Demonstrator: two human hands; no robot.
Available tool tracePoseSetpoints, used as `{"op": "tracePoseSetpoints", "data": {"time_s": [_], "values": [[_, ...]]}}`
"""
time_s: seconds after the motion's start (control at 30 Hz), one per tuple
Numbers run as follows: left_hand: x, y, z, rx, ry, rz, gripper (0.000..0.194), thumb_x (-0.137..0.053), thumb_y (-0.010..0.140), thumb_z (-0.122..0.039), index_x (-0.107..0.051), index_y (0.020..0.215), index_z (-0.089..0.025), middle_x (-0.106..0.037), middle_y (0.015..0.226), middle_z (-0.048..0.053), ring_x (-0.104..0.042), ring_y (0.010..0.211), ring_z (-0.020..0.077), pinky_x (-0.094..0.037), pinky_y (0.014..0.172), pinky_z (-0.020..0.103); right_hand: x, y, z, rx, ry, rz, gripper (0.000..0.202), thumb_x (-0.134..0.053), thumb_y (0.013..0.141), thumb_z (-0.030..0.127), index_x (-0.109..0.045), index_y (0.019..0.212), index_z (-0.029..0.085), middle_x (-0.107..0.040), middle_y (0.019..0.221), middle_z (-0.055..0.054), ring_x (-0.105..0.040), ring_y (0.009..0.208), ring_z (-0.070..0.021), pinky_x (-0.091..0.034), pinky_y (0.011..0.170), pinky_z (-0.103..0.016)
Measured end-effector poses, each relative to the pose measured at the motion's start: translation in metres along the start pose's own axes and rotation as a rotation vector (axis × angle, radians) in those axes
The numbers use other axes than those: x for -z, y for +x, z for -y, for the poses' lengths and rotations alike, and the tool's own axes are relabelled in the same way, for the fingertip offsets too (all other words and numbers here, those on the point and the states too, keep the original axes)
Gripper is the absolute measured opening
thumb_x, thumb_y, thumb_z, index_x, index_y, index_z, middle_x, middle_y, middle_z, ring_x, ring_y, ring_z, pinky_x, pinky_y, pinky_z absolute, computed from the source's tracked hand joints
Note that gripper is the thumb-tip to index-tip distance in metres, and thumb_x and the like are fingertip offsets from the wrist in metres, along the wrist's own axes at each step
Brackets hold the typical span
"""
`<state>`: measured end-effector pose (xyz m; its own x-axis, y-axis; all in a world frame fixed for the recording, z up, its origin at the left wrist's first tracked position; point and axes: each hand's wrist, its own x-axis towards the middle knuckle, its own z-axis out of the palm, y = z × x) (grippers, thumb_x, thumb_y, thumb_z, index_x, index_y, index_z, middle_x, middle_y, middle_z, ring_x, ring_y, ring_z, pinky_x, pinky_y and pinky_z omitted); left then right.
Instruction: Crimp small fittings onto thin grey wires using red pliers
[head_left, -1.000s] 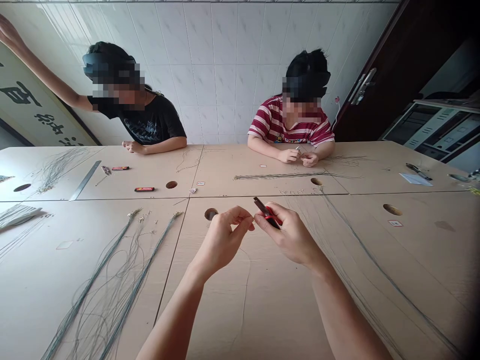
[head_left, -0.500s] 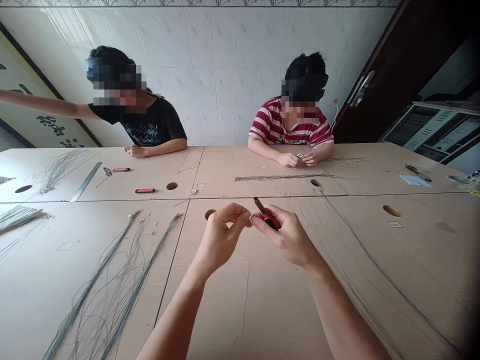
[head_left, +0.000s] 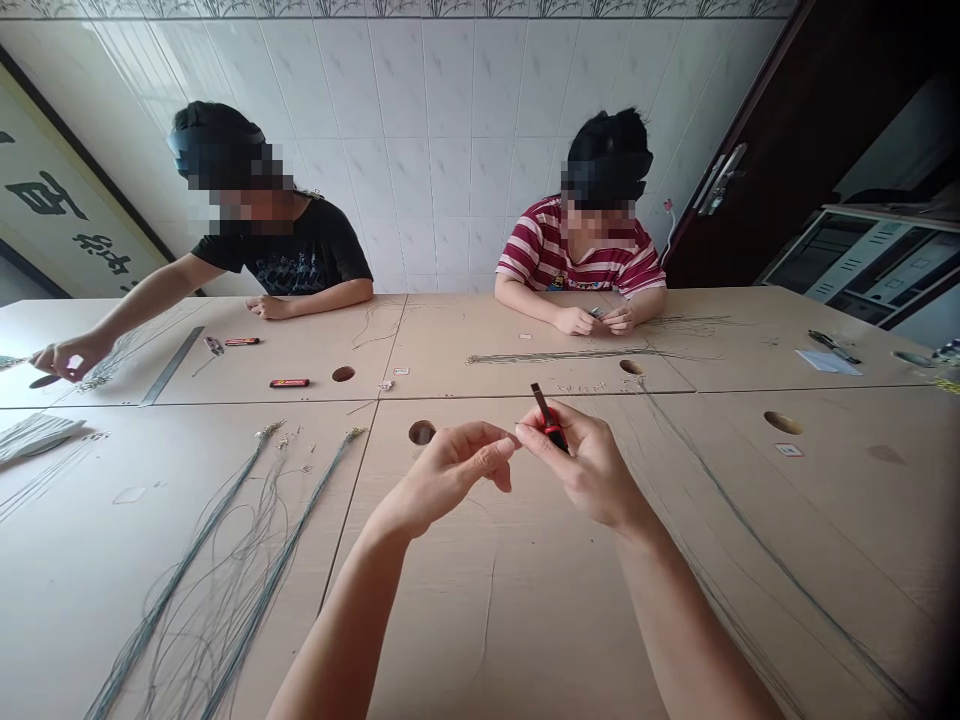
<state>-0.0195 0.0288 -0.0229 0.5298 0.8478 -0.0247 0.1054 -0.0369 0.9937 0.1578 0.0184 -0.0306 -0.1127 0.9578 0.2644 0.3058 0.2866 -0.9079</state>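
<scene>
Near the middle of the view my right hand [head_left: 592, 460] is closed around a small red and black cutter [head_left: 553, 425], its dark blade pointing up and away. My left hand [head_left: 457, 470] is pinched, its fingertips almost meeting those of my right hand; what it holds is too small to name. A thin pale thread [head_left: 490, 600] hangs or lies below the hands. To the left lie two long bundles of grey-green threads [head_left: 289, 560] with small pale pieces at their far ends, and loose threads between them.
Two people sit across the table [head_left: 420, 640]. One reaches to the far left. A metal ruler [head_left: 172, 365], red and black cutter cases [head_left: 289, 383], another thread bundle [head_left: 555, 356] and a long strand [head_left: 757, 535] lie around.
Both my hands have shifted slightly right, and the cutter's blade stands more upright. My left fingers have changed their pose. The left person's raised arm has come down to the table.
</scene>
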Motion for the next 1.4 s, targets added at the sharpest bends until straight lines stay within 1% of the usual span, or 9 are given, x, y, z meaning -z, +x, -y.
{"op": "tracePoseSetpoints", "data": {"time_s": [0.33, 0.5, 0.77, 0.83, 0.93, 1.03, 1.1, 1.23, 1.4], "values": [[-0.010, 0.003, 0.014, 0.127, -0.440, 0.770, 0.038, -0.058, 0.084, -0.050, -0.067, 0.079, -0.013, -0.061, 0.053, 0.003, -0.030, 0.027, 0.0037, -0.020, 0.034, 0.022, 0.015, 0.006, -0.007, -0.044, 0.361, -0.109, 0.020, -0.060, 0.083, 0.039, -0.054, 0.075, 0.021, -0.053, 0.076, 0.000, -0.046, 0.068, -0.0129, -0.040, 0.065, -0.027], [-0.015, 0.009, 0.016, 0.122, -0.435, 0.678, 0.046, -0.052, 0.086, -0.055, -0.062, 0.068, -0.014, -0.052, 0.044, 0.000, -0.024, 0.028, 0.0038, -0.009, 0.032, 0.022, 0.022, 0.004, -0.003, -0.166, 0.671, 0.056, 0.021, -0.048, 0.087, 0.042, -0.046, 0.078, 0.024, -0.059, 0.107, -0.007, -0.048, 0.071, -0.0155, -0.047, 0.074, -0.038], [-0.019, -0.001, 0.018, 0.117, -0.533, 0.722, 0.048, -0.061, 0.076, -0.059, -0.056, 0.054, -0.016, -0.048, 0.036, 0.001, -0.023, 0.024, 0.0036, -0.008, 0.028, 0.020, 0.025, 0.009, -0.010, -0.187, 0.723, 0.053, 0.024, -0.049, 0.086, 0.043, -0.040, 0.074, 0.024, -0.042, 0.073, -0.001, -0.050, 0.071, -0.0180, -0.048, 0.077, -0.039], [-0.020, -0.009, 0.013, 0.037, -0.628, 0.610, 0.052, -0.059, 0.074, -0.064, -0.050, 0.047, -0.019, -0.040, 0.029, -0.002, -0.017, 0.021, 0.0032, -0.009, 0.025, 0.020, 0.021, 0.011, -0.013, -0.193, 0.799, 0.052, 0.021, -0.055, 0.084, 0.039, -0.043, 0.075, 0.024, -0.042, 0.073, 0.001, -0.051, 0.073, -0.0170, -0.047, 0.077, -0.036], [-0.015, -0.014, -0.001, -0.120, -0.682, 0.092, 0.055, -0.043, 0.080, -0.071, -0.047, 0.051, -0.024, -0.025, 0.025, -0.007, -0.017, 0.019, 0.0068, -0.017, 0.023, 0.023, 0.014, 0.012, -0.014, -0.173, 0.877, 0.057, 0.015, -0.060, 0.083, 0.032, -0.050, 0.079, 0.023, -0.048, 0.073, 0.002, -0.053, 0.075, -0.0147, -0.046, 0.076, -0.032], [-0.004, -0.007, -0.021, -0.272, -0.560, -0.498, 0.045, -0.034, 0.090, -0.062, -0.059, 0.074, -0.028, -0.049, 0.043, -0.003, -0.046, 0.036, 0.0110, -0.038, 0.033, 0.023, 0.010, 0.010, -0.011, -0.144, 0.840, 0.079, 0.014, -0.060, 0.084, 0.030, -0.053, 0.077, 0.021, -0.052, 0.073, 0.002, -0.054, 0.076, -0.0142, -0.045, 0.075, -0.031], [0.006, 0.004, -0.031, -0.395, -0.509, -0.676, 0.034, -0.034, 0.095, -0.049, -0.061, 0.090, -0.030, -0.067, 0.074, 0.000, -0.064, 0.068, 0.0113, -0.051, 0.055, 0.020, 0.009, 0.007, -0.008, -0.124, 0.772, 0.088, 0.016, -0.061, 0.085, 0.031, -0.054, 0.075, 0.020, -0.053, 0.072, 0.001, -0.054, 0.076, -0.0147, -0.044, 0.073, -0.030], [0.017, 0.037, -0.025, -0.551, -0.604, -0.668, 0.033, -0.031, 0.098, -0.036, -0.062, 0.096, -0.025, -0.066, 0.118, 0.000, -0.056, 0.117, 0.0116, -0.048, 0.095, 0.023, 0.012, 0.000, 0.000, -0.075, 0.626, 0.092, 0.016, -0.058, 0.087, 0.032, -0.055, 0.076, 0.020, -0.057, 0.074, -0.001, -0.054, 0.078, -0.0160, -0.041, 0.067, -0.029], [-0.002, 0.055, 0.004, -0.377, -0.428, -0.332, 0.041, -0.039, 0.096, -0.045, -0.066, 0.092, -0.015, -0.070, 0.111, 0.010, -0.063, 0.109, 0.0208, -0.047, 0.098, 0.036, 0.017, -0.005, 0.003, -0.007, 0.484, 0.109, 0.020, -0.055, 0.090, 0.033, -0.057, 0.075, 0.020, -0.058, 0.077, -0.002, -0.054, 0.078, -0.0163, -0.039, 0.068, -0.030]]}}
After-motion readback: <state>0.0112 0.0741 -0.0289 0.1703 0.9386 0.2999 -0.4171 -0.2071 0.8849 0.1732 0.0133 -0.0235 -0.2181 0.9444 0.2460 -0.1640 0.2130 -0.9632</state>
